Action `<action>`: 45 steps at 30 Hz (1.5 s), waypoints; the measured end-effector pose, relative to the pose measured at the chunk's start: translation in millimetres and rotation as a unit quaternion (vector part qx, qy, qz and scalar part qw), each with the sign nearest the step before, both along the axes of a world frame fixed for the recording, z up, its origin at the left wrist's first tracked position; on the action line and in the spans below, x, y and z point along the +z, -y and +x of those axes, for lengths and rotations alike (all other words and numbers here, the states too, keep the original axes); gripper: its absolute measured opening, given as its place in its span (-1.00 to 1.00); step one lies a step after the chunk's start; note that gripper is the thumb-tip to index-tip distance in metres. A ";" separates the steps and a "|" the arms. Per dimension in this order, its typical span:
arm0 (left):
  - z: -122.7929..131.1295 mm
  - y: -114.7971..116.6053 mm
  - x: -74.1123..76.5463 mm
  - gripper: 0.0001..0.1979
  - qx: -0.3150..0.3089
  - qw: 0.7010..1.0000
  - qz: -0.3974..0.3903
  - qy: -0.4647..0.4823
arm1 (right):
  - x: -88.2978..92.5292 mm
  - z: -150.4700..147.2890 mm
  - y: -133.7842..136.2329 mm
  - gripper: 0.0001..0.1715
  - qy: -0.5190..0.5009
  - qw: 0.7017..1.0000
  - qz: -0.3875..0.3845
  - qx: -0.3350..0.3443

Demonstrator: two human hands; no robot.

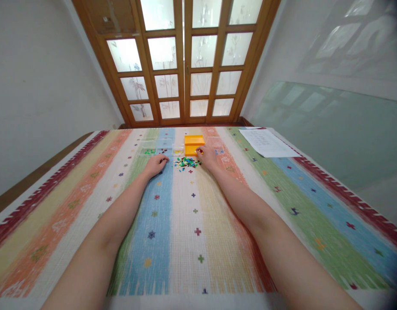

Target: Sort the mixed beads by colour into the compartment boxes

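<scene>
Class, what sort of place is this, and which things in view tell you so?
Probably a room in a home: a striped, patterned tablecloth, tall glass-paned wooden doors and a plain white wall suggest it.

The one view looks out from the person's head, facing forward and down along the tablecloth. It is wide: the forearms come in large and near from the bottom edge, while the left hand and right hand appear small, farther off around the middle. Beyond, it takes in the doors and the walls on both sides.
</scene>
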State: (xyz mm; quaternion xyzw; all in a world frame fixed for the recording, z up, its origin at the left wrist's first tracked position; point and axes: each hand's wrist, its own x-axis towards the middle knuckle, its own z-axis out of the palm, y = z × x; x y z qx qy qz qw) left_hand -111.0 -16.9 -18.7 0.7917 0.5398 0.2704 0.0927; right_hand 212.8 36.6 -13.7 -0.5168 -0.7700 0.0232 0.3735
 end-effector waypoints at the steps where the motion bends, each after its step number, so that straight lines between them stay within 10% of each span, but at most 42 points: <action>1: 0.1 0.2 0.4 -0.70 -0.001 1.000 0.000 -0.001 | 1.2 -0.9 1.8 -0.78 0.002 1.000 -0.001 0.022; 13: 3.3 1.8 4.8 -0.70 0.000 1.000 0.000 0.001 | 22.5 -30.9 38.3 -0.90 0.081 0.946 -0.029 0.314; 26: 2.1 0.3 2.6 -0.70 -0.009 1.000 0.003 0.009 | 23.5 -40.7 50.1 -0.91 0.121 0.922 -0.014 0.368; 36: 1.8 0.0 1.5 -0.70 -0.005 1.000 0.002 0.012 | 14.0 -41.4 43.5 -0.94 0.069 0.942 -0.021 0.329; 45: 3.0 2.7 5.7 -0.71 0.000 1.000 -0.007 0.010 | 10.9 -7.3 10.2 -0.89 -0.063 0.994 0.004 0.092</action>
